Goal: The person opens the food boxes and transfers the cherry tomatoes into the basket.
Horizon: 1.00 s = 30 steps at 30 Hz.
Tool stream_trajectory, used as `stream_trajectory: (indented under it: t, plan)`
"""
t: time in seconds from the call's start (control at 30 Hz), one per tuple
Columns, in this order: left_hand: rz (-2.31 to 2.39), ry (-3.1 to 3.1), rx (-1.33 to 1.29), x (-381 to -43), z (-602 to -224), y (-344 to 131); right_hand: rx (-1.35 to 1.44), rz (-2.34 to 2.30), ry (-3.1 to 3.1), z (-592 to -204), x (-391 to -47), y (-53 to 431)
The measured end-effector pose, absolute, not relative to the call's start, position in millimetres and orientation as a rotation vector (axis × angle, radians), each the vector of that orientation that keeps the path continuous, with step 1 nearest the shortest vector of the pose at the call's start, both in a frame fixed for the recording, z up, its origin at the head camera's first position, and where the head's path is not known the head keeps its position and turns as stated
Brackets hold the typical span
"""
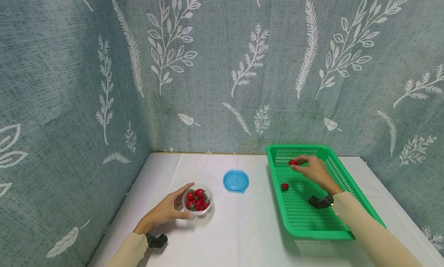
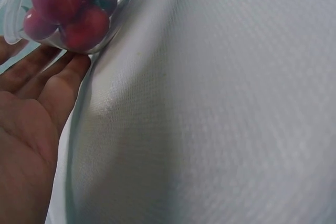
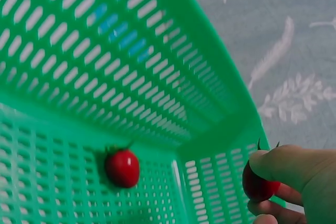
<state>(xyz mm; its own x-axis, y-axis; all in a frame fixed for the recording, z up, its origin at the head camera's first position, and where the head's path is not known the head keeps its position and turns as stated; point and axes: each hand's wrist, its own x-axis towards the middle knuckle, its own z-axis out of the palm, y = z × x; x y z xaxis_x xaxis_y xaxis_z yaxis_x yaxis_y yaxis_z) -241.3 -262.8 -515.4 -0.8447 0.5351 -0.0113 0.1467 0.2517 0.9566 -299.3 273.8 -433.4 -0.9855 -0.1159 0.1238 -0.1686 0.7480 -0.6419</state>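
Gray-green cloth (image 1: pixel 208 86) printed with white leaves and fronds hangs behind a white-covered table (image 1: pixel 215 244), where a person in pale sleeves (image 1: pixel 367 225) works with both hands, seen from my place in the room. The right hand (image 1: pixel 313 172) pinches a small red tomato (image 3: pixel 255 184) between thumb and fingers, over the far part of a green plastic basket (image 1: pixel 322 234). Nearer the person than that pinch, and slightly to its left, a second tomato (image 1: pixel 285 187) lies loose on the basket's slotted floor. Well to the left of the pinch, the left hand (image 1: pixel 168 208) grasps a clear tub (image 2: pixel 11 17), thumb and fingers set around its sides; within that grip sits a cluster of red tomatoes (image 1: pixel 199 193), some with green stems. Between the two grips, a little farther from the person than the tub, rests a blue lid (image 1: pixel 236 181), touching neither hand.

By my reading, the step in hand is picking tomatoes from the basket for the tub, the pinched one appearing raised off the basket's floor. The next move would seem to call for a light but sure pinch, enough height to clear the basket's side, and a carry leftward to the tub, steadied in the left hand's grasp.
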Motion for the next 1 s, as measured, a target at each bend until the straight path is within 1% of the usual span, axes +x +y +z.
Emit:
stream_trajectory:
  t: [0.5, 1.0]
  plan:
    - [1.623, 2.192, 0.628, -238.3, -517.9, -265.2, 0.204, 0.871, -2.966, -446.0, -307.9, 292.4]
    - [1.638, 2.208, 0.625, -237.2, -516.4, -261.7, 0.167, 0.690, -3.079, -448.8, -306.0, 299.1]
